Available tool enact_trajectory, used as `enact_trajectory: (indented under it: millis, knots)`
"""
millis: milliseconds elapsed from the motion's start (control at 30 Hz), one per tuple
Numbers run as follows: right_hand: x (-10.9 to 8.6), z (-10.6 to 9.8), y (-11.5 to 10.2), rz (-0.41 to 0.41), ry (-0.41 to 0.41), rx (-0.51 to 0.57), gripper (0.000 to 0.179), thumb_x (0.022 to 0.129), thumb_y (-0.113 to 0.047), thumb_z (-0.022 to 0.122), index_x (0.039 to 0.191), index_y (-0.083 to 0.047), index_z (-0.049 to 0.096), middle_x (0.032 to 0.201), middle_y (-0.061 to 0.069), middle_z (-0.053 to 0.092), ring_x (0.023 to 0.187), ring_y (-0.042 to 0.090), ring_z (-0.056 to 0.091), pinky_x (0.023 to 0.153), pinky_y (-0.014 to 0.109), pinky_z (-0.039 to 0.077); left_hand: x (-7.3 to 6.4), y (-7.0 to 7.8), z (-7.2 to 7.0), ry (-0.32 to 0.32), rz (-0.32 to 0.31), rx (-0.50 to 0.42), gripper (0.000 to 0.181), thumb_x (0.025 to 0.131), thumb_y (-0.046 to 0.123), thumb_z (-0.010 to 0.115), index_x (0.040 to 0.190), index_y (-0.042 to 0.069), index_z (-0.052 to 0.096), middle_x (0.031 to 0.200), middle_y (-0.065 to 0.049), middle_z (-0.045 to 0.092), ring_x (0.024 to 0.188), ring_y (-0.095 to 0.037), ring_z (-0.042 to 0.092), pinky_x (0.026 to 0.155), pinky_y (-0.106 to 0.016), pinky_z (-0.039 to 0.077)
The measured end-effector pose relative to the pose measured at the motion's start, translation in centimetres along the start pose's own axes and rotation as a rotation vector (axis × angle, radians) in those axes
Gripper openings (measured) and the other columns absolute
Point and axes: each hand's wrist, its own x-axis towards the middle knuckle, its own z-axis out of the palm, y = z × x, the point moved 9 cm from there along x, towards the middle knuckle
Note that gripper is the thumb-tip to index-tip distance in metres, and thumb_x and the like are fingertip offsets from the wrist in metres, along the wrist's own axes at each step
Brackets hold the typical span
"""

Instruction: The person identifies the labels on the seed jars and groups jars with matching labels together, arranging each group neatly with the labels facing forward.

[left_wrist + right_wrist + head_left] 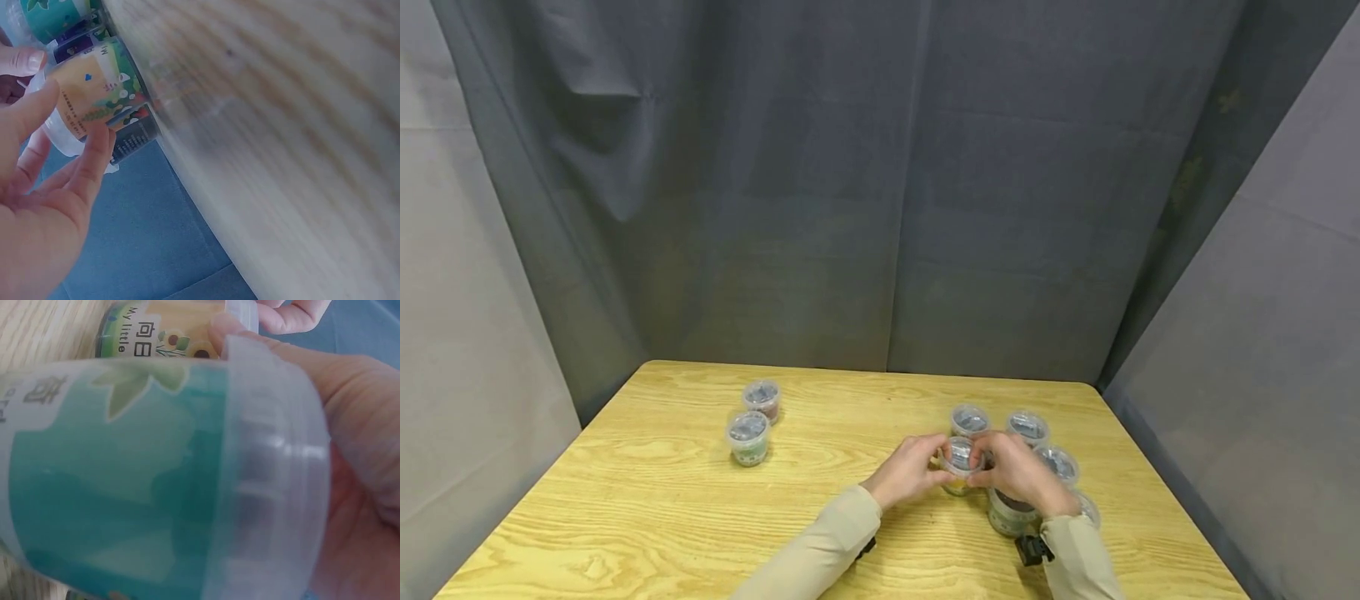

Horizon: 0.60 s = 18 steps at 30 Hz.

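Note:
A clear-lidded plastic jar [961, 456] with a yellow sunflower label stands on the table at right of centre. My left hand [912, 472] grips its left side near the top, thumb and fingers around the rim. From the other side my right hand [1019, 472] pinches the same rim with thumb and fingers. In the left wrist view the label of the yellow jar [84, 90] shows between the fingers. A green-labelled jar [125, 481] fills the right wrist view, close beside the right hand; in the head view it stands partly under that hand.
Several similar jars stand behind and right of the hands, among them one at the back [970, 418], another [1027, 426] and a third [1058, 463]. Two more jars, a nearer one [748, 437] and a farther one [763, 398], stand at left on the wooden table [647, 500].

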Motion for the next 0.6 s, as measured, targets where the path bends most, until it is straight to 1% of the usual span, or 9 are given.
enact_trajectory:
  millis: [133, 167, 200, 267, 333, 400, 433, 500, 600]
  knots:
    - [0.2, 0.2, 0.0, -0.013, 0.012, -0.003, 0.024, 0.077, -0.012, 0.083, 0.071, -0.022, 0.062, 0.126, 0.019, 0.064, 0.084, 0.017, 0.065, 0.060, 0.023, 0.044, 0.0, -0.3, 0.0, -0.017, -0.003, -0.049, 0.021, 0.086, 0.022, 0.075, 0.090, 0.015, 0.055, 0.108, -0.002, 0.071, 0.097, -0.008, 0.069, 0.075, -0.012, 0.053]
    - [0.2, 0.2, -0.1, -0.013, 0.016, -0.005, 0.024, 0.077, -0.013, 0.083, 0.071, -0.022, 0.061, 0.126, 0.019, 0.064, 0.085, 0.019, 0.065, 0.061, 0.022, 0.045, -0.1, -0.4, -0.1, -0.023, -0.007, -0.070, 0.021, 0.086, 0.021, 0.075, 0.090, 0.015, 0.055, 0.108, -0.003, 0.071, 0.096, -0.009, 0.069, 0.075, -0.012, 0.054]
    - [0.2, 0.3, -0.2, -0.015, 0.018, -0.005, 0.024, 0.078, -0.014, 0.082, 0.072, -0.023, 0.061, 0.124, 0.017, 0.065, 0.083, 0.019, 0.065, 0.061, 0.022, 0.045, -0.1, -0.6, -0.1, -0.026, -0.012, -0.082, 0.021, 0.086, 0.021, 0.074, 0.090, 0.015, 0.055, 0.108, -0.002, 0.071, 0.097, -0.009, 0.069, 0.077, -0.013, 0.054]
    - [0.3, 0.2, -0.6, -0.028, 0.022, -0.001, 0.022, 0.079, -0.014, 0.081, 0.074, -0.023, 0.062, 0.113, 0.011, 0.069, 0.072, 0.014, 0.061, 0.057, 0.022, 0.044, -0.2, -0.9, -0.4, -0.025, -0.020, -0.110, 0.020, 0.087, 0.022, 0.074, 0.091, 0.015, 0.055, 0.108, -0.001, 0.070, 0.098, -0.010, 0.068, 0.079, -0.014, 0.054]
    - [0.3, 0.1, -1.0, -0.042, 0.035, 0.007, 0.020, 0.081, -0.015, 0.080, 0.078, -0.022, 0.062, 0.098, 0.002, 0.068, 0.062, 0.008, 0.053, 0.053, 0.021, 0.042, -0.3, -1.2, -0.9, -0.016, -0.028, -0.136, 0.020, 0.088, 0.022, 0.073, 0.092, 0.015, 0.055, 0.108, 0.000, 0.070, 0.099, -0.011, 0.068, 0.082, -0.016, 0.054]
    - [0.5, -0.1, -1.4, -0.065, 0.052, 0.030, 0.018, 0.082, -0.014, 0.079, 0.082, -0.021, 0.063, 0.087, -0.005, 0.063, 0.058, 0.006, 0.048, 0.051, 0.021, 0.042, -0.5, -1.3, -1.6, -0.002, -0.037, -0.153, 0.019, 0.088, 0.023, 0.073, 0.093, 0.016, 0.056, 0.109, 0.001, 0.069, 0.101, -0.012, 0.067, 0.084, -0.018, 0.054]
    - [0.5, -0.3, -1.7, -0.076, 0.065, 0.037, 0.017, 0.082, -0.014, 0.079, 0.083, -0.020, 0.063, 0.084, -0.005, 0.062, 0.058, 0.006, 0.049, 0.051, 0.021, 0.042, -0.5, -1.3, -2.0, 0.007, -0.037, -0.158, 0.019, 0.089, 0.024, 0.073, 0.094, 0.016, 0.056, 0.109, 0.001, 0.069, 0.102, -0.012, 0.067, 0.085, -0.020, 0.055]
    - [0.6, -0.5, -2.1, -0.100, 0.096, 0.052, 0.016, 0.083, -0.015, 0.079, 0.085, -0.020, 0.063, 0.087, -0.005, 0.064, 0.062, 0.006, 0.053, 0.054, 0.020, 0.044, -0.8, -1.5, -2.7, 0.018, -0.047, -0.178, 0.019, 0.089, 0.024, 0.072, 0.095, 0.016, 0.056, 0.111, 0.001, 0.069, 0.104, -0.013, 0.066, 0.086, -0.023, 0.056]
    - [0.7, -0.9, -2.5, -0.097, 0.139, 0.074, 0.018, 0.082, -0.016, 0.080, 0.085, -0.023, 0.064, 0.103, 0.001, 0.069, 0.072, 0.011, 0.063, 0.060, 0.022, 0.049, -1.2, -1.6, -3.7, 0.034, -0.061, -0.215, 0.018, 0.089, 0.024, 0.072, 0.097, 0.016, 0.057, 0.115, 0.000, 0.068, 0.108, -0.015, 0.065, 0.089, -0.027, 0.056]
